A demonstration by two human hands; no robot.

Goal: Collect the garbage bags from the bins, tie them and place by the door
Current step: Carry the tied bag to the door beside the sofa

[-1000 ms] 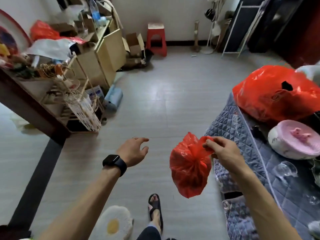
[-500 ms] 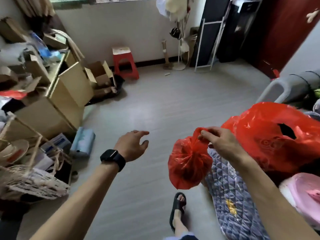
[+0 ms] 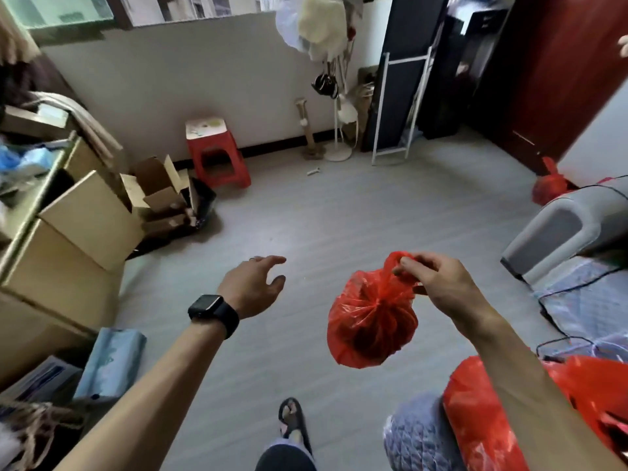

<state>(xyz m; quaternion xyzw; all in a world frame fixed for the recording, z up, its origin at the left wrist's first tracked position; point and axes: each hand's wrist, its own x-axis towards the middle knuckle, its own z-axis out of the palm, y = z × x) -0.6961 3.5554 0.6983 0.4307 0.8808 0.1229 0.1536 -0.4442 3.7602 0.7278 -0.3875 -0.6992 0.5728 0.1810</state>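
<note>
A small red garbage bag (image 3: 372, 321), tied at its neck, hangs above the floor from my right hand (image 3: 441, 283), which pinches its knotted top. My left hand (image 3: 253, 287) floats to the left of it with fingers spread and nothing in it; a black watch sits on that wrist. Another tied red bag (image 3: 548, 188) rests on the floor at the far right, beside the dark red door (image 3: 557, 79). A large red plastic bag (image 3: 482, 419) lies on the quilted bed at the lower right, partly behind my right arm.
Cardboard boxes (image 3: 81, 226) and clutter line the left side. A red stool (image 3: 215, 151) stands against the back wall, a coat stand (image 3: 336, 96) and white rack (image 3: 401, 107) beside it. A grey device (image 3: 564, 229) sits at the bed's edge. My sandalled foot (image 3: 294, 423) is below.
The view has swung right and up, revealing the door and the bag beside it. My right hand still carries the small red bag; the left hand stays spread.
</note>
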